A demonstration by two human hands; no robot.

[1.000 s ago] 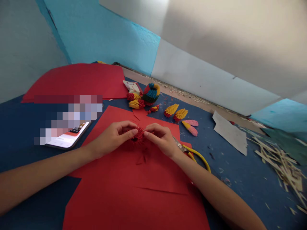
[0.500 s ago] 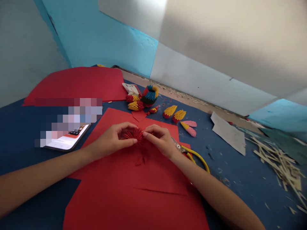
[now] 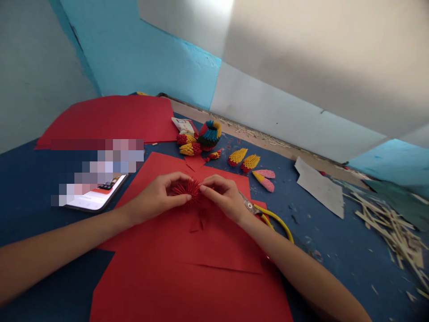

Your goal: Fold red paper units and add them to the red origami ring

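Note:
Between my hands is a spiky, round red paper piece made of many folded points. My left hand curls around its left side, thumb in front and fingers behind. At its right edge, the fingertips of my right hand pinch closed on the points; whether a separate small folded piece is between them I cannot tell. Beneath lie large red paper sheets, with a couple of small folded red bits just below the piece.
Scissors with yellow handles lie beside my right forearm. Behind are folded-paper figures, yellow-red cones and pink pieces. A lit phone rests at left, a red sheet stack behind it. Thin sticks and grey card are at right.
The view has shifted very slightly. Both hands keep nearly the same hold on the spiky red paper piece.

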